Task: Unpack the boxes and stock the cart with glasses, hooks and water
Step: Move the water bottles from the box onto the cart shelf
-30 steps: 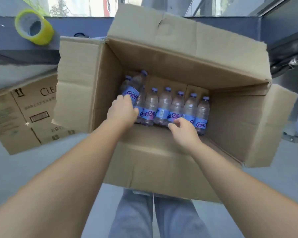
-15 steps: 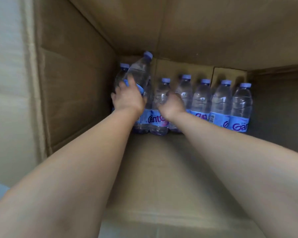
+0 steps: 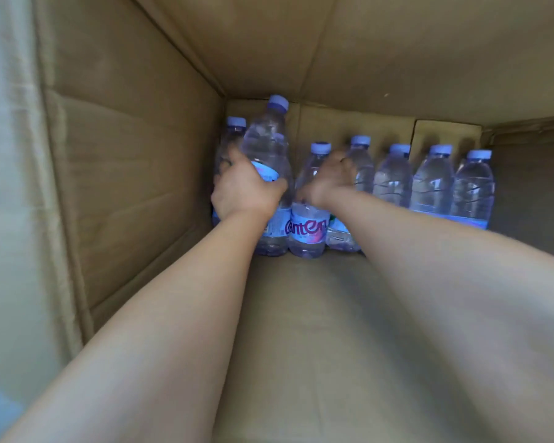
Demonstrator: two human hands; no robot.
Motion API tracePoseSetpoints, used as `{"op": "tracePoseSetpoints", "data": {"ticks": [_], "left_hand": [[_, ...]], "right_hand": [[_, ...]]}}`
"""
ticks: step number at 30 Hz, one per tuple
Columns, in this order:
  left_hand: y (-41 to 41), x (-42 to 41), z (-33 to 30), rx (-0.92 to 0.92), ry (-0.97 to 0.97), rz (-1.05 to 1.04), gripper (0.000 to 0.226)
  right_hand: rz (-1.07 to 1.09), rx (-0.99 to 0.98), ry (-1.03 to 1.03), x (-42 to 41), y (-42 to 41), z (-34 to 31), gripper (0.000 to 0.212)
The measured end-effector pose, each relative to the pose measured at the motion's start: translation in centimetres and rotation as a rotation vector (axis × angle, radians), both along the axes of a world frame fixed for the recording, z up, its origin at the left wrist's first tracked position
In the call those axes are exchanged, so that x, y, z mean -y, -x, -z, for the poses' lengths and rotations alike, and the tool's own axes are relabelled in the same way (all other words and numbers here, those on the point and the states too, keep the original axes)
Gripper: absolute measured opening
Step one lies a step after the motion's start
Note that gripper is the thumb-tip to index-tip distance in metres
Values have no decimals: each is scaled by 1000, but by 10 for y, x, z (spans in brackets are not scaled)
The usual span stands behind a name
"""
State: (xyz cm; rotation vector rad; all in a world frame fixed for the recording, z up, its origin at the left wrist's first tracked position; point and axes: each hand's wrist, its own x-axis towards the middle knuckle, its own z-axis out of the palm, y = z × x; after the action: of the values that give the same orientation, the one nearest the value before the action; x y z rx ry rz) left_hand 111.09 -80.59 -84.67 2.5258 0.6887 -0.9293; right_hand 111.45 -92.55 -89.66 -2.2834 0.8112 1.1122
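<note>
The left hand (image 3: pixel 245 190) has its grip clenched round the body of a clear plastic water bottle with a pale blue cap and a blue label (image 3: pixel 269 148), fingers curled about it at label height; that bottle stands higher than its neighbours and tilts a little. The right hand (image 3: pixel 328 182) lies over the shoulder of a second clear, blue-capped bottle (image 3: pixel 360 167) in the same row, fingers bent round it, though motion blur hides whether that grip has fully taken hold. Between the two hands stands another bottle whose label reads in purple script (image 3: pixel 307 219). Further right three more clear bottles (image 3: pixel 432 183) stand upright, close together, against the far wall of a large brown cardboard box (image 3: pixel 135 174) with both forearms reaching deep inside it.

Full bottles like these should feel fairly heavy for one hand, and thin plastic will likely give under a squeeze. The smooth label may slip, so the ribbed waist or the neck just under the cap looks the surer place to hold. Lifting straight up should keep neighbours from toppling.
</note>
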Motion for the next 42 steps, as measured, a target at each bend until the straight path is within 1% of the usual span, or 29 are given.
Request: {"op": "tracePoseSetpoints", "data": {"ticks": [3,5,7,9,12,14,18,21,24,26,28,31,34,38,42], "left_hand": [[15,4,-21,-66,81,-167,81],[27,5,-39,-86,170,-295,70],[36,6,-62,-73,298,-443,57],[41,8,-90,-34,398,-494,53],[44,10,-146,4,475,-437,56],[44,11,-184,22,509,-400,62],[38,25,-264,62,564,-319,67],[33,45,-324,108,595,-251,72],[36,70,-372,140,626,-142,69],[45,88,-398,177,651,-48,72],[58,109,-421,187,685,45,82],[84,146,-448,202,718,150,75],[120,192,-469,197,736,203,74],[190,265,-489,199,749,279,74],[270,344,-499,171,748,266,70]], "right_hand": [[176,86,-164,2,23,-20,67],[233,144,-213,7,37,-44,67],[282,203,-237,13,49,-73,69],[272,246,-222,18,56,-109,70],[229,322,-217,32,59,-174,68],[203,370,-217,46,55,-223,65],[153,426,-260,75,49,-321,60],[180,470,-241,93,50,-383,58],[233,523,-216,113,61,-430,58],[286,538,-217,130,70,-458,60],[342,577,-215,148,86,-483,61],[400,629,-212,183,118,-515,61],[446,665,-192,231,166,-538,57],[519,716,-178,300,250,-563,56],[547,727,-134,366,338,-582,54]]}}
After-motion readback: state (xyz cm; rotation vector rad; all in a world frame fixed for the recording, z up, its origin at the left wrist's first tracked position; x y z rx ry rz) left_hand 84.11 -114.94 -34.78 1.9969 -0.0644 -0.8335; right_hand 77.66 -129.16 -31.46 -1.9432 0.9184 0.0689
